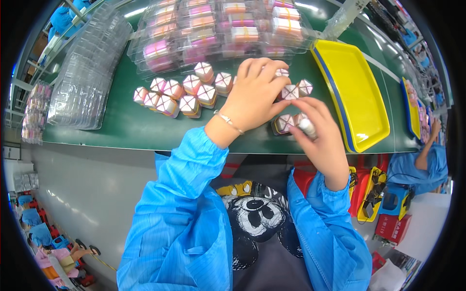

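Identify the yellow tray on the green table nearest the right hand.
The yellow tray beside the right hand, its bare base showing; the other yellow tray, farther right, holds pink items.

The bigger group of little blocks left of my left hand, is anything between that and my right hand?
Yes: the left hand is in between, just right of the bigger group of blocks. Some other blocks also stand on that side, by the fingertips of the right hand.
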Motion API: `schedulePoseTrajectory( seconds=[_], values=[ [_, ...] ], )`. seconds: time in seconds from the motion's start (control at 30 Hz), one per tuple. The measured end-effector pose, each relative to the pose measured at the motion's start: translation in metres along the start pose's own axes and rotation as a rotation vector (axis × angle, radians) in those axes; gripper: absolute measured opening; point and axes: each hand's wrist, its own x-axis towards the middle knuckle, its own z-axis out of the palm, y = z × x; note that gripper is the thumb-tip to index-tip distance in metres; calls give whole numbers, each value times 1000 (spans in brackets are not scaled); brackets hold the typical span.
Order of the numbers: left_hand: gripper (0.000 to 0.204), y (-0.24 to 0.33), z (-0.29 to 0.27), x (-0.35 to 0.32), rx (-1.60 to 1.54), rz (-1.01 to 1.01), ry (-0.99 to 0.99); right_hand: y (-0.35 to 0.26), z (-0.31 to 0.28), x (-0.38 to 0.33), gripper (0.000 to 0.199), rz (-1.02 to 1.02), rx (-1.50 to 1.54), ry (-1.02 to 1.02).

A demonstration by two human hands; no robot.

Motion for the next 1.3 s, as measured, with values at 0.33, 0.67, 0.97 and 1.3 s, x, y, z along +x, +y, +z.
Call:
schedulePoseTrajectory(
  seconds=[0.33,0.67,0.97,1.3],
  values=[
    [39,27,-47,-84,-521,-468,70,-15,-6,4,23,-5,941,394],
    [44,23,-30,-111,-637,-570,-157,-38,51,43,23,-159,1261,148],
    [46,23,-27,-117,-512,-526,-113,-52,60,49,20,-117,1162,-62],
    [44,23,-26,-118,-483,-464,-69,-56,65,50,17,-118,1020,-121]
  ],
)
